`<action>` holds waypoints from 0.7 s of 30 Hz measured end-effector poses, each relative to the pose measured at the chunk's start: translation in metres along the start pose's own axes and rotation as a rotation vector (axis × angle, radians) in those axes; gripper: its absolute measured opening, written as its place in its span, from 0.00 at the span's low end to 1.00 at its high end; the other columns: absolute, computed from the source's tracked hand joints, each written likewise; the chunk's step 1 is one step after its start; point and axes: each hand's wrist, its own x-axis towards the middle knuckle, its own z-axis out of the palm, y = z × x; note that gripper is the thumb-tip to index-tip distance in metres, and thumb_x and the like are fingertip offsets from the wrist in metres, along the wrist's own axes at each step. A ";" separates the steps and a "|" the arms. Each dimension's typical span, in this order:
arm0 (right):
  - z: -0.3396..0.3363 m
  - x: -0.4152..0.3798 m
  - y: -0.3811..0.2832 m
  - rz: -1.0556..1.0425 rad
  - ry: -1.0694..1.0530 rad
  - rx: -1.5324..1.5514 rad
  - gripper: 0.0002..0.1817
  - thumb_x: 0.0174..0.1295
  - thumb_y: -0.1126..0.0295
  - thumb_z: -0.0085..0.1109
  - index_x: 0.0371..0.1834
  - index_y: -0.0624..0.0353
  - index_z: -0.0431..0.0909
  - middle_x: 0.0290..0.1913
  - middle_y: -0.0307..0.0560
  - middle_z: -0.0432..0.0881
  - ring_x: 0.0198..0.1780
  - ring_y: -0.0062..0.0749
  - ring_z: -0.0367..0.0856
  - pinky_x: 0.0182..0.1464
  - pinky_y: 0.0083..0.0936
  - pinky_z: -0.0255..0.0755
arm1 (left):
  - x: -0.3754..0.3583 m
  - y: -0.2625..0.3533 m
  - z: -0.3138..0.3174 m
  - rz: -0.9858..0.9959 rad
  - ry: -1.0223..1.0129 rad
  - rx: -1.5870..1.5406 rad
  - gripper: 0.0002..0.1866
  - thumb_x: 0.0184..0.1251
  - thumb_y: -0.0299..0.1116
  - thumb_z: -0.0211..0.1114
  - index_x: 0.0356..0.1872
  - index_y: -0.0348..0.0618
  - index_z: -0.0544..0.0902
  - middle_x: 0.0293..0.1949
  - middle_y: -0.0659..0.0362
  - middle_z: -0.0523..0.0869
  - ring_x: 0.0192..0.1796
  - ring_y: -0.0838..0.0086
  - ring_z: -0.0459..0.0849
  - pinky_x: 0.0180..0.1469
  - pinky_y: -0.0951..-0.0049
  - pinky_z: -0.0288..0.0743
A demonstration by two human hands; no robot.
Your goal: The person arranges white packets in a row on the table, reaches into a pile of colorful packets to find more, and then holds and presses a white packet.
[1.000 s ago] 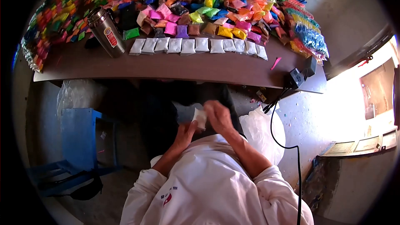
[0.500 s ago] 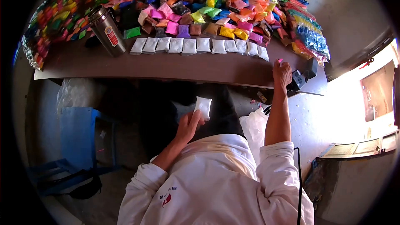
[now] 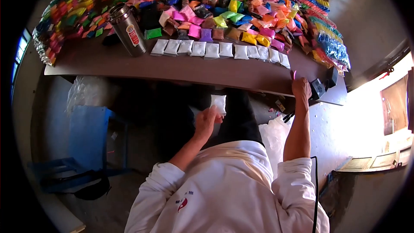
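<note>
Above my lap, my left hand (image 3: pixel 208 121) grips a small white packet (image 3: pixel 219 103) between thumb and fingers. At the table's front right edge, my right hand (image 3: pixel 301 88) is closed, and a small pink piece (image 3: pixel 294 75) pokes up from it. What that piece belongs to is hidden. Close to the right hand lies a dark device with a grey face (image 3: pixel 318 87). Along the brown table (image 3: pixel 189 70) runs a row of several similar white packets (image 3: pixel 211 50).
Colourful packets (image 3: pixel 233 5) cover the back of the table in a heap. A steel flask (image 3: pixel 128 30) stands at the row's left end. Below are a blue chair (image 3: pixel 87 133) at left and a white plastic bag (image 3: pixel 274 134) by my right leg.
The view has shifted, so the table things appear further right. My right hand has drawn slightly toward me, and the pink piece shows more upright. The left hand still holds its packet.
</note>
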 end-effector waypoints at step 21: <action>0.001 -0.094 -0.016 -0.302 -0.354 0.799 0.04 0.63 0.73 0.49 0.37 0.62 0.72 0.29 0.47 0.77 0.35 0.33 0.78 0.37 0.29 0.72 | 0.033 0.020 0.018 0.022 -0.012 0.004 0.27 0.70 0.57 0.51 0.29 0.41 0.81 0.27 0.56 0.84 0.29 0.79 0.83 0.37 0.77 0.80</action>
